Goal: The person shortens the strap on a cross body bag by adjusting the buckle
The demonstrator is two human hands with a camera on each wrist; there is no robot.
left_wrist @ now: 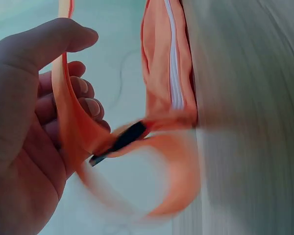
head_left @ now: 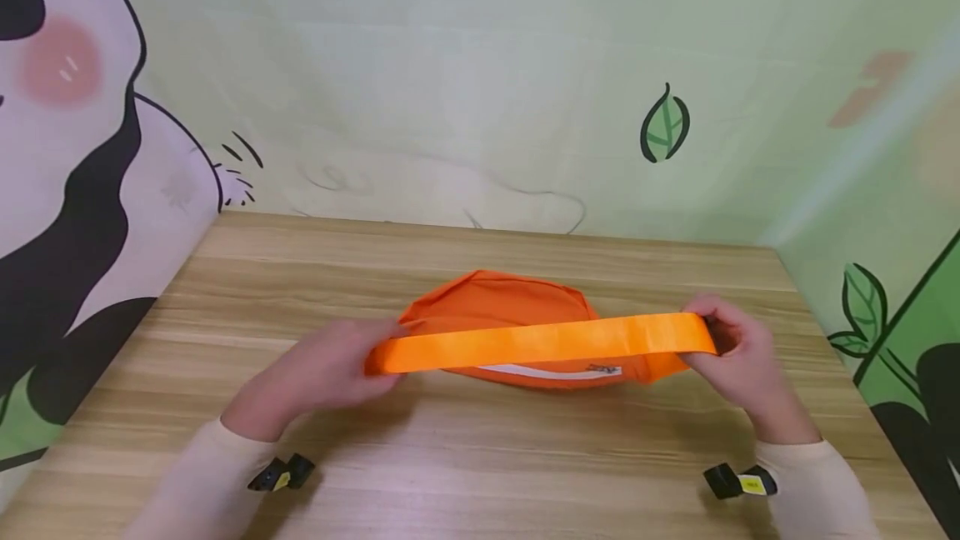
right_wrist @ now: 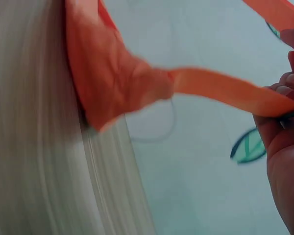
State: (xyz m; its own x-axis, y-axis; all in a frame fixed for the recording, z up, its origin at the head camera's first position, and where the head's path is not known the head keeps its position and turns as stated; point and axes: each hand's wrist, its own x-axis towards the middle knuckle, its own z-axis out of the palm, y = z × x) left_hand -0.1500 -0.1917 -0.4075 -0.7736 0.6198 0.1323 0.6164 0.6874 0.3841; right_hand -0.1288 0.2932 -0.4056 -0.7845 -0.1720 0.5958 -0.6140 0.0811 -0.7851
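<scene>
An orange waist bag [head_left: 495, 300] with a white zipper [head_left: 547, 372] lies on the wooden table. Its bright orange strap [head_left: 547, 342] is stretched above it between both hands. My left hand [head_left: 322, 363] grips the strap at its left end, thumb on one side and curled fingers on the other. A black plastic piece [left_wrist: 123, 141] on the strap hangs by those fingers, beside a blurred loop of webbing. My right hand [head_left: 742, 357] holds the strap's right end. At that palm sits a dark piece [right_wrist: 291, 115], mostly hidden, so its kind cannot be told.
The wood-grain table [head_left: 480, 465] meets a pale green wall [head_left: 450, 90] printed with leaves and a panda. Side walls stand close on the left and right. Small black devices [head_left: 281, 473] are worn at both wrists.
</scene>
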